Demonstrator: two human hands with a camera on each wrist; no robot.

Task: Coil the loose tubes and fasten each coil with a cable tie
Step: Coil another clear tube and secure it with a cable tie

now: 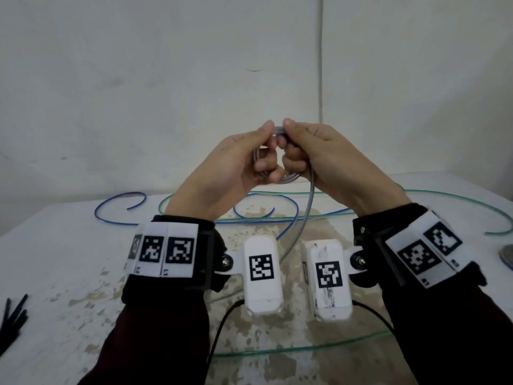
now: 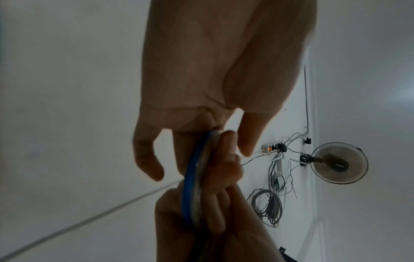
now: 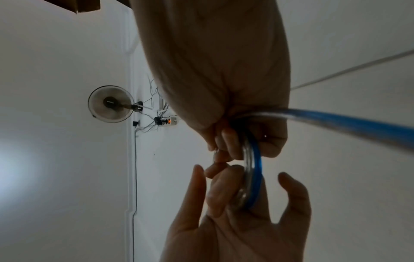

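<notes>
The table (image 1: 69, 245) is white with worn brownish patches near the middle. A green tube (image 1: 305, 348) lies loose on it, one run crossing the near side under the wrists and another sweeping along the far side and out to the right. A blue tube (image 1: 116, 218) curls loose on the far left and runs right behind the hands. No container shows in any view, so nothing can be said of contents.

Both hands are raised above the table, close together. The left hand (image 1: 230, 173) holds a small coil (image 1: 291, 176) of bluish-clear tube, thumb on the top of the loops and fingers curled through them. The right hand (image 1: 319, 159) grips the same coil from the right, thumb tip nearly touching the left thumb, fingers curled round the loops. From the coil a free tail (image 1: 302, 218) hangs down toward the table between the wrists.

A bunch of black ties (image 1: 14, 315) lies at the near left edge, well apart from the hands. A round metal thing (image 1: 506, 257), cut off by the frame, sits at the right edge.
</notes>
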